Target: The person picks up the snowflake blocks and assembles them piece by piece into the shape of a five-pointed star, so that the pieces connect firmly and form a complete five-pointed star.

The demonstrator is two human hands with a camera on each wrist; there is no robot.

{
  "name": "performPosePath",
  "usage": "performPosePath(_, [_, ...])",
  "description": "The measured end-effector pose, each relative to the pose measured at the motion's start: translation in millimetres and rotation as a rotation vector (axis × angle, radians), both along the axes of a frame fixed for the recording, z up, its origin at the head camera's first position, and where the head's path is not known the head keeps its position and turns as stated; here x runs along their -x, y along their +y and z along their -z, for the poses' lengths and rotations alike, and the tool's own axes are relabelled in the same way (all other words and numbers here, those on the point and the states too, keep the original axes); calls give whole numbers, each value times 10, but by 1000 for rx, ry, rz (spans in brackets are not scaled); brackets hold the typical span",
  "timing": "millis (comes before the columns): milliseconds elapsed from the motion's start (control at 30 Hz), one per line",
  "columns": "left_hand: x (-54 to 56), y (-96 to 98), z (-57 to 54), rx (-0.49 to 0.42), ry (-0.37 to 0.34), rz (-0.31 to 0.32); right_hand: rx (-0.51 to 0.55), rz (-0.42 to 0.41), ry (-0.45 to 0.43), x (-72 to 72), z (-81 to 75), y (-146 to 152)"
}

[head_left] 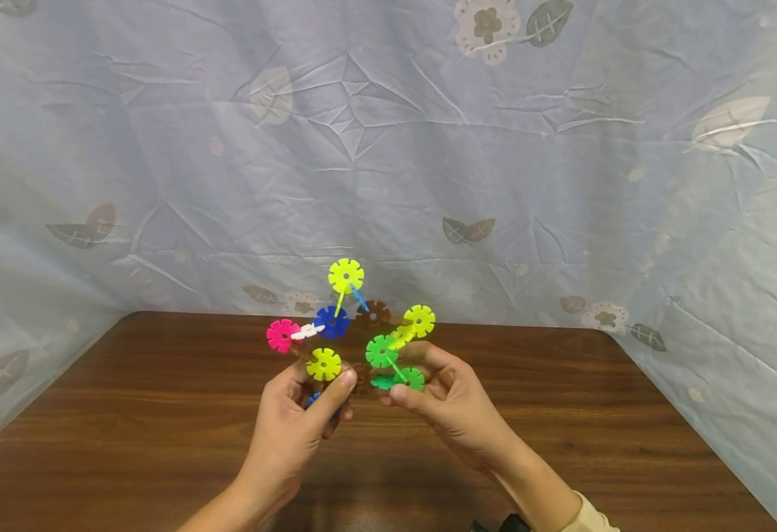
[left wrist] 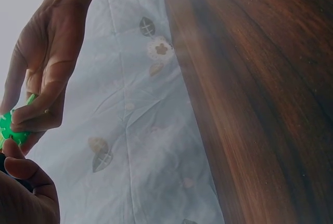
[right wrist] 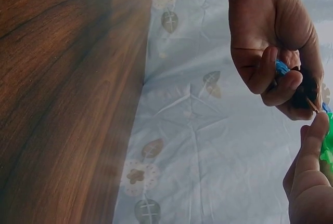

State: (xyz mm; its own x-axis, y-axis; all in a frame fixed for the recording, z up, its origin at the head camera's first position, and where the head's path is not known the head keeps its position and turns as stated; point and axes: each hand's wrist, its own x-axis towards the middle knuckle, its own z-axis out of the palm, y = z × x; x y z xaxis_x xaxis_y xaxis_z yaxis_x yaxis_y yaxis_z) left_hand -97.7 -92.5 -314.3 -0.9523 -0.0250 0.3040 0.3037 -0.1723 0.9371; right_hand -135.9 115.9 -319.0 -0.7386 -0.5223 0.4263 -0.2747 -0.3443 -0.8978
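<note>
Both hands hold up a loop of interlocking snowflake discs above the table. My left hand (head_left: 288, 432) grips its lower left, with the thumb beside a yellow disc (head_left: 324, 364) and a blue disc (head_left: 313, 400) partly hidden behind the fingers. On the other side my right hand (head_left: 461, 403) pinches green discs (head_left: 412, 379) between thumb and fingers. Pink (head_left: 283, 335), white (head_left: 306, 332), dark blue (head_left: 331, 322) and brown (head_left: 373, 312) discs run round the far side, topped by a yellow-green disc (head_left: 346, 275). In the right wrist view, the left hand's fingers curl round a dark disc (right wrist: 304, 91).
A dark brown wooden table (head_left: 162, 414) lies beneath the hands. Pale curtain cloth (head_left: 388, 170) with leaf and flower prints hangs behind it and along both sides. A small black object (head_left: 511, 524) shows at the bottom edge, near the right forearm.
</note>
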Motion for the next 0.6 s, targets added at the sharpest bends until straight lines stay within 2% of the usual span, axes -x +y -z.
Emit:
performPosePath(133, [0, 5, 0, -2, -12, -10, 13, -7, 9, 9, 17, -9])
performPosePath(333, [9, 7, 6, -4, -14, -19, 2, 7, -25, -3, 10, -20])
performPosePath(600, [21, -25, -4, 34, 17, 5, -44, 9, -39, -12, -20, -1])
